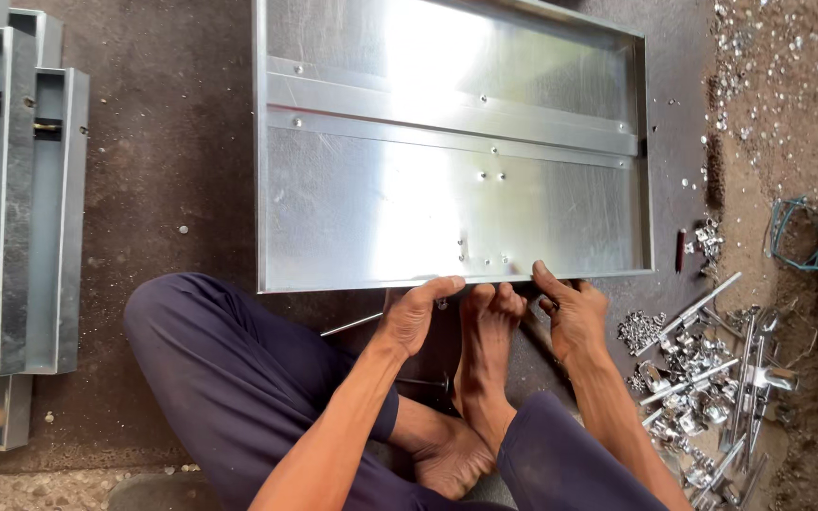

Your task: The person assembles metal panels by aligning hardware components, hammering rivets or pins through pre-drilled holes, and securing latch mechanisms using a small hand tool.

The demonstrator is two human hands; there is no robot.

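Both hands grip the near rim of a shallow metal tray on the floor: left hand, right hand. A bare foot rests between them. Loose metal parts lie right.

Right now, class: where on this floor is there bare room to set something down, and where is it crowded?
Bare floor lies between the stacked metal channels and the shallow metal tray. Right of the tray it is crowded: a heap of metal fittings and scattered shavings.

head view | looks steeply down | close over lap and floor
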